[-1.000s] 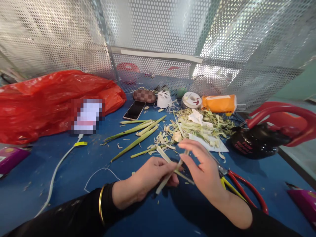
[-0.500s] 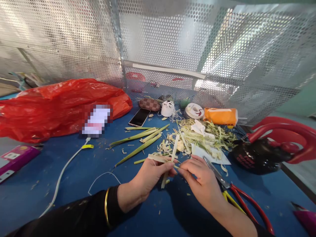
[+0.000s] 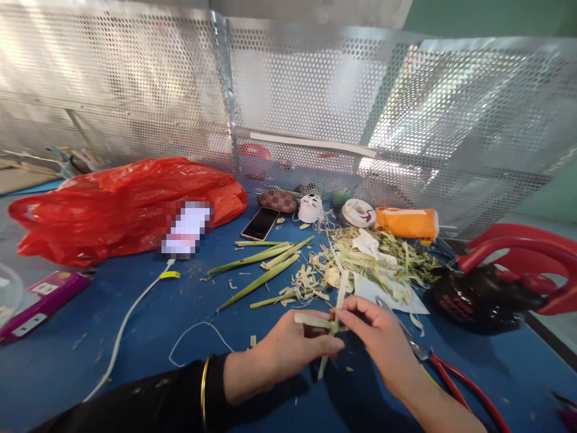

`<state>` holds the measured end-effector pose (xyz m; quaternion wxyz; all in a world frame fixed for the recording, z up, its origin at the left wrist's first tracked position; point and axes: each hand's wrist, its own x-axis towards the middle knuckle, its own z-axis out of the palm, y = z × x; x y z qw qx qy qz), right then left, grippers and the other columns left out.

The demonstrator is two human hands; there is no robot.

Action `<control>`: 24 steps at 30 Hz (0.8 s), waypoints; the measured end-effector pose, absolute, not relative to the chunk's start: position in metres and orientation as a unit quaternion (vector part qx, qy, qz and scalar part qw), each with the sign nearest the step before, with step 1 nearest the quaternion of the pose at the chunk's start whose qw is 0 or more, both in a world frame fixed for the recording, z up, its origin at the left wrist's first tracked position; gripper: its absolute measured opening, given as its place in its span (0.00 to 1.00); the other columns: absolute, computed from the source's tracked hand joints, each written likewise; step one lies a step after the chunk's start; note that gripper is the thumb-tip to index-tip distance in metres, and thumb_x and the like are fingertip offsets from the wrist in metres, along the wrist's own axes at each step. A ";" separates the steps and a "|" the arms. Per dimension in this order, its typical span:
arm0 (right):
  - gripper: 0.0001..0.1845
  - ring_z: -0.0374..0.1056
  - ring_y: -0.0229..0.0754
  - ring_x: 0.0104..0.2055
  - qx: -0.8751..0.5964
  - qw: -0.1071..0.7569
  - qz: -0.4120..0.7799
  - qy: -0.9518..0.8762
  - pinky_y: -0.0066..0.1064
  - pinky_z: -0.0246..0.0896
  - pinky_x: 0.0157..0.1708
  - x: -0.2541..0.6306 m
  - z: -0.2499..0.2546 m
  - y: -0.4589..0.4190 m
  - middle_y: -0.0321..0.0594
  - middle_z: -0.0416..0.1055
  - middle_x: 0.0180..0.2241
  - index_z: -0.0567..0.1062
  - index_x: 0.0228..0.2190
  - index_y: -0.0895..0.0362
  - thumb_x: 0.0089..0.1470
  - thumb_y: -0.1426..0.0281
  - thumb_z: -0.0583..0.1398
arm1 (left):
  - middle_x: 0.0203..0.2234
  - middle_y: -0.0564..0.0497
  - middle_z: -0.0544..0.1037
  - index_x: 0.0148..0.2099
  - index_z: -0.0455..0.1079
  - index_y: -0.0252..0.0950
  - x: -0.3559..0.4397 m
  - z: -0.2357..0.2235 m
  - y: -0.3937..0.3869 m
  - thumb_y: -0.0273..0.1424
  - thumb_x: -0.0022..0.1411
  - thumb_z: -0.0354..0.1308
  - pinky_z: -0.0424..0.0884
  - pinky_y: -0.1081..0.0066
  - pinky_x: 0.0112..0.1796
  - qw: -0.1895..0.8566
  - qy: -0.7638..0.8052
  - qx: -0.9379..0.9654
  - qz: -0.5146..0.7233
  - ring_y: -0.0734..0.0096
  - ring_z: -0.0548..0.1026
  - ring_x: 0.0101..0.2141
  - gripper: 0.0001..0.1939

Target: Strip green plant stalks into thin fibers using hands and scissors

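Pale flat plant strips (image 3: 312, 320) cross each other between my two hands, above the blue table. My left hand (image 3: 295, 343) grips them from the left, with thumb and fingers closed round the crossing. From the right, my right hand (image 3: 376, 334) pinches the upright strip just above the crossing. One strip end points up towards the heap of plant scraps, another hangs below my left thumb. Scissors (image 3: 417, 349) with red and yellow handles lie partly under my right hand and forearm. Several green leaf stalks (image 3: 259, 282) lie beyond my left hand.
A pile of shredded scraps (image 3: 383, 258) lies on white paper. Behind it are a tape roll (image 3: 359, 213) and an orange packet (image 3: 408, 223). A black pot (image 3: 478, 300) with a red handle stands right. Left are a red plastic bag (image 3: 112, 204), a lit phone (image 3: 187, 230) and its cable (image 3: 121, 331).
Both hands have shifted slightly right and down in view with the strips. My right hand has moved from the side of the crossing up onto the upright strip. The camera view has tilted up.
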<state>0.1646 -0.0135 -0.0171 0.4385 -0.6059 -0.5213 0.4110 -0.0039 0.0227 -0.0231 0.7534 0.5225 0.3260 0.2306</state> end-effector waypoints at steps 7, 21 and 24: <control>0.15 0.59 0.39 0.26 -0.650 0.411 0.264 -0.583 0.29 0.56 0.27 0.179 -0.010 -0.017 0.32 0.61 0.22 0.66 0.25 0.53 0.58 0.58 0.55 | 0.33 0.45 0.77 0.40 0.76 0.30 -0.014 -0.008 0.031 0.54 0.57 0.54 0.66 0.72 0.31 0.662 0.388 0.549 0.331 0.68 0.74 0.32 0.30; 0.08 0.70 0.43 0.37 -0.572 0.353 0.175 -0.720 0.32 0.63 0.39 0.169 -0.017 -0.018 0.38 0.74 0.32 0.74 0.32 0.52 0.60 0.66 0.55 | 0.22 0.51 0.78 0.30 0.74 0.31 -0.003 -0.016 0.024 0.29 0.47 0.61 0.65 0.76 0.25 0.727 0.416 0.504 0.210 0.76 0.72 0.20 0.07; 0.11 0.69 0.46 0.45 -0.605 0.372 0.199 -0.675 0.35 0.63 0.46 0.179 -0.015 -0.012 0.40 0.75 0.41 0.75 0.38 0.52 0.60 0.63 0.54 | 0.22 0.51 0.78 0.31 0.71 0.32 -0.003 -0.014 0.028 0.29 0.49 0.60 0.62 0.78 0.23 0.731 0.430 0.472 0.242 0.78 0.72 0.20 0.05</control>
